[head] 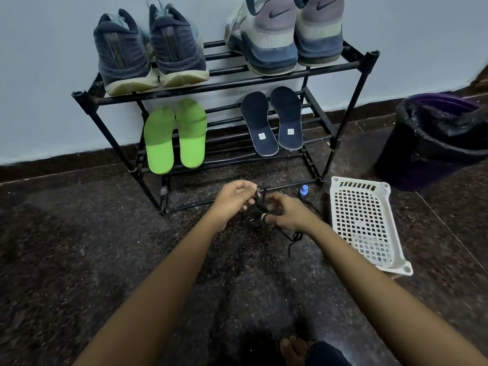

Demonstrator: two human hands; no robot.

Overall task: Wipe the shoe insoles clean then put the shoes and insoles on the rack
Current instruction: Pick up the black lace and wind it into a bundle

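Note:
A black metal rack (227, 84) stands against the wall. On its top shelf sit a pair of dark navy shoes (148, 51) at the left and a pair of grey-blue sneakers (287, 35) at the right. On the middle shelf lie two green insoles (175, 136) and two navy insoles (274, 122). In front of the rack, above the floor, my left hand (233, 200) and my right hand (286, 211) both grip a black shoelace (260, 204). Its loose end (294, 240) trails onto the floor.
A white perforated plastic basket (364, 220) lies on the floor at the right. A small blue-capped bottle (303, 191) stands by the rack's foot. A dark bin with a black liner (438, 138) is at the far right. My bare foot (294, 350) shows at the bottom.

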